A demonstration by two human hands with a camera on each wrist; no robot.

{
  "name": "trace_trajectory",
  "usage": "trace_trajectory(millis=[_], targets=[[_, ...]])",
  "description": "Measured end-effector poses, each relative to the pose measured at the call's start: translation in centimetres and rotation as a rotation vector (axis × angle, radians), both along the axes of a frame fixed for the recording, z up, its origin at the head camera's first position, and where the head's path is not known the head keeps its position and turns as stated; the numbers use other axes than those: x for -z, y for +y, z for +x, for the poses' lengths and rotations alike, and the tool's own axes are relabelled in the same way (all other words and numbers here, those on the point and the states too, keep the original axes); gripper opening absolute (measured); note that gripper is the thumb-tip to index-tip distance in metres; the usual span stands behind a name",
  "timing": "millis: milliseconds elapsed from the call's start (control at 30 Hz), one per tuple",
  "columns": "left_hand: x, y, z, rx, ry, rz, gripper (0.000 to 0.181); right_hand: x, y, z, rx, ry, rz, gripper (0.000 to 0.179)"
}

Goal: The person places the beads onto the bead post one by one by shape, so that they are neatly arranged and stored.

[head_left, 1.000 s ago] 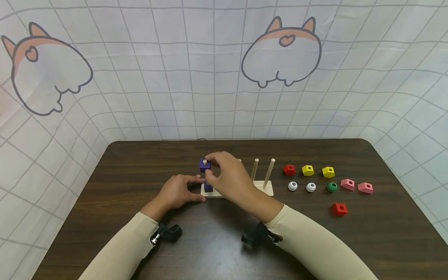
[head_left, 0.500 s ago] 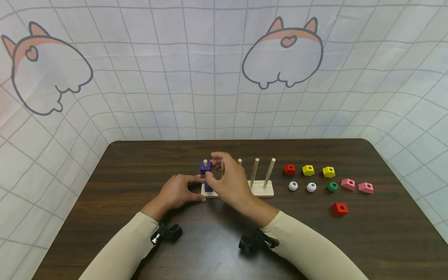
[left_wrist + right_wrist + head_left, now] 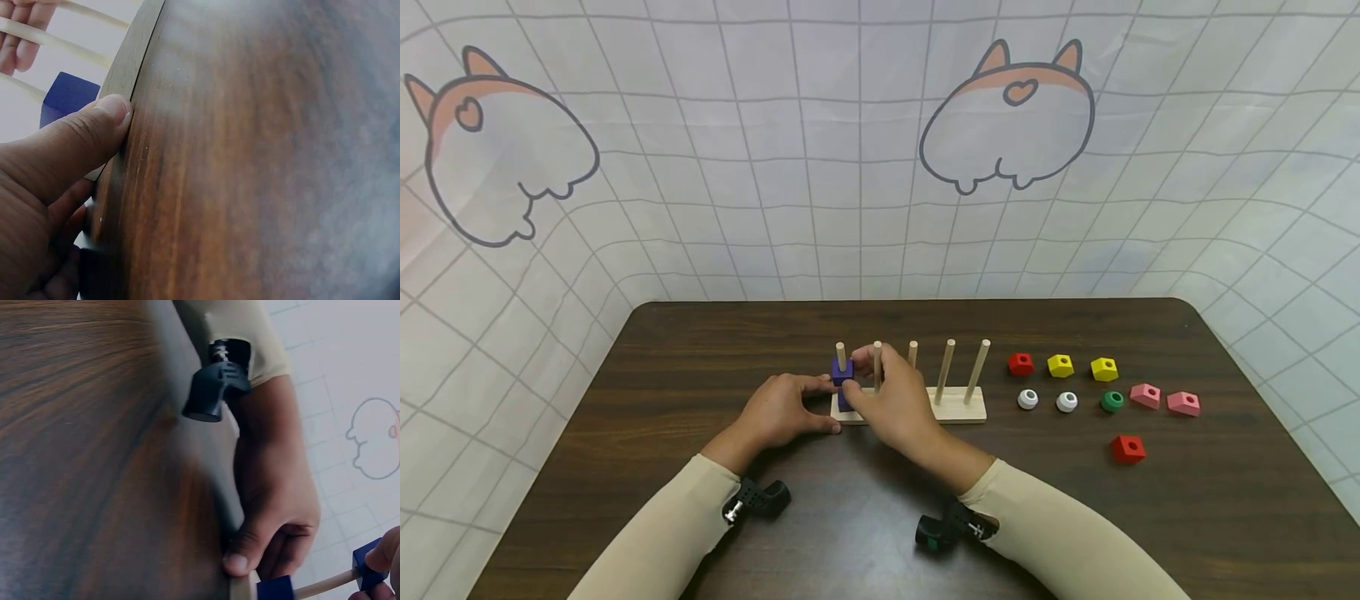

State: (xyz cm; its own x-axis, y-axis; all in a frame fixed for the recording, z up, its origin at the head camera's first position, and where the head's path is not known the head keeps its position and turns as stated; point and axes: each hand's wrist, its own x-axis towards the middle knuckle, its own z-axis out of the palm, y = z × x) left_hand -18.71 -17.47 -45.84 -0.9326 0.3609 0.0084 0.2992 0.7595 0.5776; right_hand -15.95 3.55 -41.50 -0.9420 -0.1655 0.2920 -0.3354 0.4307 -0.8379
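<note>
My left hand [image 3: 781,410] grips the left end of a pale wooden peg stand [image 3: 964,408], its thumb pressed along the front edge of the base. A lower purple block [image 3: 844,402] sits at the foot of the leftmost peg. Higher on that same peg is an upper purple block [image 3: 842,372], threaded by the peg, whose tip sticks out above it. My right hand [image 3: 897,407] pinches this upper block from the right, thumb in front and fingers behind. In the right wrist view the upper block [image 3: 367,562] shows between thumb and fingertips, apart from the lower block [image 3: 275,589].
Bare pegs [image 3: 976,372] rise close around my right hand. Right of the stand lie red blocks [image 3: 1128,448], yellow blocks [image 3: 1060,365], white rings [image 3: 1027,399], a green ring [image 3: 1112,401] and pink blocks [image 3: 1146,395]. A gridded curtain [image 3: 865,208] stands behind the dark table [image 3: 737,333].
The upper purple block has slid down the leftmost peg, so more of the peg's tip shows. My right hand has lowered with it; the left hand has stayed in place.
</note>
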Motion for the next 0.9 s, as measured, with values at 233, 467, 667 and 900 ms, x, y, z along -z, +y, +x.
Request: trace_trajectory(millis=[233, 467, 667, 900], targets=[[0.0, 0.0, -0.1, 0.000, -0.004, -0.008, 0.062, 1.0, -0.1, -0.1, 0.015, -0.006, 0.056, 0.029], [0.1, -0.1, -0.1, -0.005, 0.002, -0.013, 0.066, 1.9, 0.0, -0.1, 0.008, -0.012, 0.097, 0.029], [0.0, -0.1, -0.1, -0.011, 0.014, -0.024, 0.068, 2.6, 0.0, -0.1, 0.009, -0.013, 0.112, 0.029], [0.0, 0.0, -0.1, -0.013, 0.010, -0.024, 0.068, 2.9, 0.1, -0.2, 0.002, -0.002, 0.112, 0.030]])
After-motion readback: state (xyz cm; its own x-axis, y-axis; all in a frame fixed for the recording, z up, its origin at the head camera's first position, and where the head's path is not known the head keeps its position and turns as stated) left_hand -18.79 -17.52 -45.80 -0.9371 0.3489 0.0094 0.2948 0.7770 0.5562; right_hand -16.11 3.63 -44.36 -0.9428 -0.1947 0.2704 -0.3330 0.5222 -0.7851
